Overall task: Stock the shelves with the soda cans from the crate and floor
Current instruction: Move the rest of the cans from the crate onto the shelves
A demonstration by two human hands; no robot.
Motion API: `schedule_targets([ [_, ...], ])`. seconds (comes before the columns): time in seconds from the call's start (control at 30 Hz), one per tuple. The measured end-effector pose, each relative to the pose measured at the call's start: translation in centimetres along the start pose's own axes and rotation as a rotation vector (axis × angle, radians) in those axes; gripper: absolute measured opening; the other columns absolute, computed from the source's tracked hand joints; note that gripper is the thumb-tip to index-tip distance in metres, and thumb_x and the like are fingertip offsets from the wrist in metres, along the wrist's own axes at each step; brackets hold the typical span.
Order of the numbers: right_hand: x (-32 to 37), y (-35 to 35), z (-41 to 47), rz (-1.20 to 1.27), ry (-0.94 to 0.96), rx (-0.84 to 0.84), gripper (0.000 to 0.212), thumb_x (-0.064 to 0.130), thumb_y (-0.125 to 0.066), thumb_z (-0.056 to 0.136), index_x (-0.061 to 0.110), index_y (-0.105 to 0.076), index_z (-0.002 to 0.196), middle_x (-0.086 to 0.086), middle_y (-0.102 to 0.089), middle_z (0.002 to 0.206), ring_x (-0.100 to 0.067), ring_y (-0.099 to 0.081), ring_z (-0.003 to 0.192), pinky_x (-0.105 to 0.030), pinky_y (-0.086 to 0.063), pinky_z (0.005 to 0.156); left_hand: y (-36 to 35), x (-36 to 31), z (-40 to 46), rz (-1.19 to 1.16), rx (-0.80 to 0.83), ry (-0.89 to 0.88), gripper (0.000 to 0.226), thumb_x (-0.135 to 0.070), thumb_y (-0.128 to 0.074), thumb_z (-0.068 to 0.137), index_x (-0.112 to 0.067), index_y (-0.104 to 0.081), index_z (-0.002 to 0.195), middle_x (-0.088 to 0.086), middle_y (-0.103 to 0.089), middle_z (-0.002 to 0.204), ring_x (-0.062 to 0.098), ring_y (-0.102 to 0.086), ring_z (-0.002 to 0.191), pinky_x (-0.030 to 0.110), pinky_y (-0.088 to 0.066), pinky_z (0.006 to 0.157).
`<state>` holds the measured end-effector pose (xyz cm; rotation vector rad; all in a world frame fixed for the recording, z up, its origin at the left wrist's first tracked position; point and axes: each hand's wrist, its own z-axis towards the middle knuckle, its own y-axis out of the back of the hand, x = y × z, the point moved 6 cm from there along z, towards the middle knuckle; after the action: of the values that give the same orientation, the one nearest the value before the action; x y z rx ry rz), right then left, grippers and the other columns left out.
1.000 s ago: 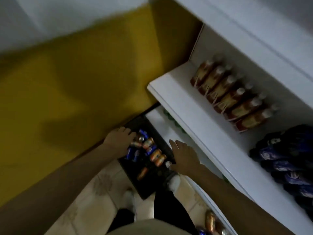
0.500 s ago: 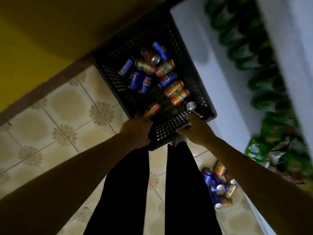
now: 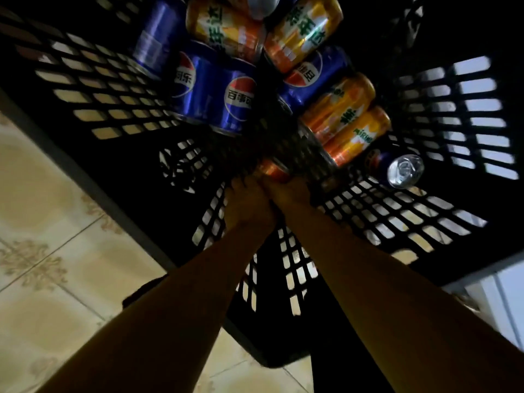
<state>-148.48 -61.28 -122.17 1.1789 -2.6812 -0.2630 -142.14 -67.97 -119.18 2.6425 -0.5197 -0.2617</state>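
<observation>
I look straight down into a black slatted crate (image 3: 442, 131) on the floor. Several soda cans lie in it: blue ones (image 3: 215, 95) at centre left, orange ones (image 3: 340, 117) at centre right, and one blue can (image 3: 397, 170) with its silver top facing up. My left hand (image 3: 246, 202) and my right hand (image 3: 292, 194) meet deep in the crate at a single orange can (image 3: 273, 168). The left fingers curl onto that can. The right hand presses in beside it, its fingers lost in the dark.
Patterned beige floor tiles (image 3: 56, 251) lie left of the crate. The crate's near wall (image 3: 283, 279) rises under my forearms. A white shelf edge (image 3: 504, 302) shows at the lower right. My dark trousers are at the bottom.
I have bent down close over the crate. Both hands moved from the crate's near rim down inside, onto the lone orange can.
</observation>
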Motion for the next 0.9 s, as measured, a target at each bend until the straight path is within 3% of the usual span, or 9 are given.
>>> schedule_targets([
  [0.1, 0.4, -0.6, 0.3, 0.134, 0.031, -0.052, 0.076, 0.022, -0.085, 0.067, 0.012, -0.049, 0.133, -0.007, -0.059, 0.123, -0.025, -0.058, 0.111, -0.043, -0.049, 0.097, 0.5, 0.3, -0.2, -0.069, 0.001, 0.008, 0.065, -0.032, -0.055, 0.092, -0.005, -0.026, 0.143, 0.018, -0.034, 0.144, 0.033, -0.032, 0.134, 0.041, -0.032, 0.106],
  [0.2, 1.1, 0.8, -2.7, 0.147, 0.019, -0.068, 0.070, 0.031, -0.083, 0.068, 0.013, -0.053, 0.129, 0.000, -0.059, 0.111, -0.020, -0.058, 0.101, -0.041, -0.051, 0.094, 2.7, -0.5, -2.4, -0.077, -0.001, -0.059, 0.068, -0.033, -0.059, 0.088, -0.007, -0.027, 0.142, 0.018, -0.036, 0.143, 0.034, -0.036, 0.131, 0.041, -0.032, 0.107],
  [0.4, 4.3, 6.1, -15.8, 0.166, -0.158, 0.195, 0.060, 0.042, -0.077, 0.069, 0.011, -0.061, 0.117, -0.012, -0.066, 0.109, -0.028, -0.066, 0.093, -0.043, -0.059, 0.067, 12.1, -3.8, -14.5, -0.153, 0.063, -0.222, 0.088, -0.043, -0.073, 0.076, -0.026, -0.020, 0.144, 0.006, -0.039, 0.138, 0.030, -0.045, 0.124, 0.044, -0.045, 0.096],
  [0.47, 6.1, 8.7, -21.7, 0.034, -0.077, 0.159, 0.042, 0.043, -0.072, 0.079, 0.013, -0.061, 0.106, -0.009, -0.065, 0.101, -0.023, -0.065, 0.082, -0.037, -0.057, 0.061, 15.1, -4.3, -19.1, -0.333, 0.081, -0.177, 0.088, -0.048, -0.077, 0.066, -0.031, -0.027, 0.136, 0.002, -0.052, 0.122, 0.026, -0.056, 0.109, 0.039, -0.049, 0.088],
  [0.53, 8.1, 11.3, -28.1, -0.088, 0.074, 0.099, 0.033, 0.045, -0.068, 0.083, 0.013, -0.064, 0.089, -0.017, -0.067, 0.094, -0.029, -0.066, 0.081, -0.046, -0.058, 0.075, 18.2, -4.6, -24.3, -0.709, 0.140, 0.006, 0.078, -0.044, -0.078, 0.061, -0.030, -0.036, 0.126, 0.002, -0.059, 0.111, 0.024, -0.062, 0.092, 0.040, -0.055, 0.079],
  [0.63, 10.7, 14.3, -37.9, -0.070, 0.194, 0.079, 0.045, 0.049, -0.065, 0.085, 0.006, -0.065, 0.099, -0.021, -0.068, 0.101, -0.037, -0.066, 0.096, -0.047, -0.055, 0.079, 22.1, -5.1, -33.1, -1.321, 0.379, 0.257, 0.050, -0.030, -0.065, 0.087, -0.019, -0.044, 0.131, 0.011, -0.058, 0.119, 0.026, -0.062, 0.081, 0.037, -0.058, 0.066],
  [0.7, 12.3, 16.2, -44.2, 0.018, 0.198, 0.104, 0.042, 0.049, -0.063, 0.086, 0.010, -0.063, 0.103, -0.012, -0.067, 0.103, -0.027, -0.065, 0.091, -0.036, -0.053, 0.074, 25.3, -5.7, -39.0, -1.517, 0.556, 0.164, 0.048, -0.035, -0.059, 0.088, -0.015, -0.048, 0.131, 0.012, -0.059, 0.119, 0.025, -0.064, 0.084, 0.033, -0.058, 0.067],
  [0.8, 14.7, 18.4, -52.3, 0.123, 0.261, 0.139, 0.040, 0.054, -0.058, 0.087, 0.018, -0.064, 0.102, -0.008, -0.066, 0.108, -0.023, -0.063, 0.098, -0.040, -0.052, 0.089, 29.0, -6.4, -46.7, -1.652, 0.770, -0.046, 0.076, -0.044, -0.081, 0.062, -0.005, -0.056, 0.122, 0.017, -0.064, 0.102, 0.023, -0.067, 0.070, 0.026, -0.056, 0.055],
  [0.9, 16.8, 19.0, -59.3, 0.256, 0.435, 0.239, 0.043, 0.056, -0.051, 0.090, 0.021, -0.065, 0.112, -0.004, -0.068, 0.105, -0.017, -0.066, 0.093, -0.035, -0.055, 0.081, 31.0, -7.5, -52.8, -1.716, 0.932, -0.155, 0.085, -0.038, -0.091, 0.044, 0.002, -0.064, 0.114, 0.021, -0.066, 0.099, 0.024, -0.068, 0.067, 0.024, -0.055, 0.046],
])
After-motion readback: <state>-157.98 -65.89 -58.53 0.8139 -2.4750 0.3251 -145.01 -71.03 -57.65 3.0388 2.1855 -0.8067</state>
